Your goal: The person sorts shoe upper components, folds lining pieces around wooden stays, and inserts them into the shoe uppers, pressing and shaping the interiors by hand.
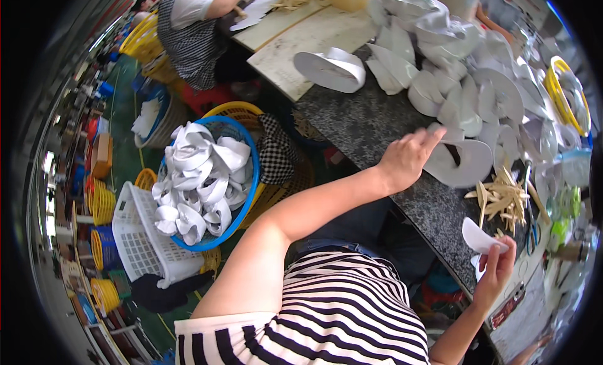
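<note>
My left hand [407, 163] is over the dark speckled tabletop, its blurred fingertips at the edge of a white curved piece [465, 167] with an opening in it. Whether those fingers grip the piece cannot be made out. Off the table's near edge, my right hand [496, 269] pinches another white curved piece [480, 237] between thumb and fingers. Between the two hands lies a heap of beige flat strips [505, 201]. Beyond my left hand a large pile of similar white pieces [465, 101] covers the table, and a single looped one [330, 70] rests apart from it.
Scissors with blue handles [533, 237] lie beside the strips. To my left stands a blue-rimmed basket [255, 170] full of white pieces, by a white plastic crate [135, 230]. A co-worker in a checked apron [188, 35] sits across at the far left. A yellow-rimmed basket [556, 92] is at far right.
</note>
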The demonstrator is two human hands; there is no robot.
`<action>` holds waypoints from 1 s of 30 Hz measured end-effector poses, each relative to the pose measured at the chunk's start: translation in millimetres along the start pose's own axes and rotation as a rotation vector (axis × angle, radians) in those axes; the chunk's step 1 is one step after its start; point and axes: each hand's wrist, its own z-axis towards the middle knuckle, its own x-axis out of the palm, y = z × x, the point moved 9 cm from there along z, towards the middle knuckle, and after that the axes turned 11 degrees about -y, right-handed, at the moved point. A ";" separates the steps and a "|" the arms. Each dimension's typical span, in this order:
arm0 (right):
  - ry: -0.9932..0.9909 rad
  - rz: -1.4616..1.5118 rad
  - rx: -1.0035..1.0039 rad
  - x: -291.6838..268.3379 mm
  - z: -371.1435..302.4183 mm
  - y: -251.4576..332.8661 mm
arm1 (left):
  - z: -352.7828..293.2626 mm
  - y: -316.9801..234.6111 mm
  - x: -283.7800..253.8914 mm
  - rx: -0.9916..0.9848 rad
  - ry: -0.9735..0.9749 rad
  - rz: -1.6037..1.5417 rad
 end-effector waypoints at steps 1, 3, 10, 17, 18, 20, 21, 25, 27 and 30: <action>-0.008 0.015 -0.013 -4.4 -2.2 -4.0 | 11.0 -1.4 -10.1 -0.036 0.025 -0.050; -0.033 0.104 0.011 -14.7 -6.8 -13.8 | 36.6 -16.4 -51.7 0.140 -0.129 0.048; -0.025 0.219 0.200 28.5 -3.3 -7.1 | 54.2 -61.8 12.6 0.852 0.161 0.368; -0.002 0.229 0.290 40.3 1.0 -33.5 | 51.1 -80.3 -4.4 0.645 0.129 0.027; -0.011 0.219 0.319 31.9 -2.6 -41.3 | 45.5 -77.9 -19.9 0.559 0.111 -0.106; -0.049 0.206 0.338 21.4 -6.2 -47.4 | 19.4 -65.2 -35.9 0.379 0.112 -0.303; -0.014 0.218 0.326 26.3 -7.5 -44.1 | 2.7 -58.2 -33.9 0.314 0.177 -0.273; 0.261 0.293 0.239 105.6 -17.4 2.4 | -47.5 -37.7 -5.9 0.348 0.285 -0.149; 0.326 0.264 0.153 138.2 -7.5 3.6 | -44.6 -14.0 -3.9 0.039 0.327 -0.349; 0.173 0.215 0.248 139.4 31.2 -52.2 | -47.0 29.2 9.9 -0.634 0.299 -0.901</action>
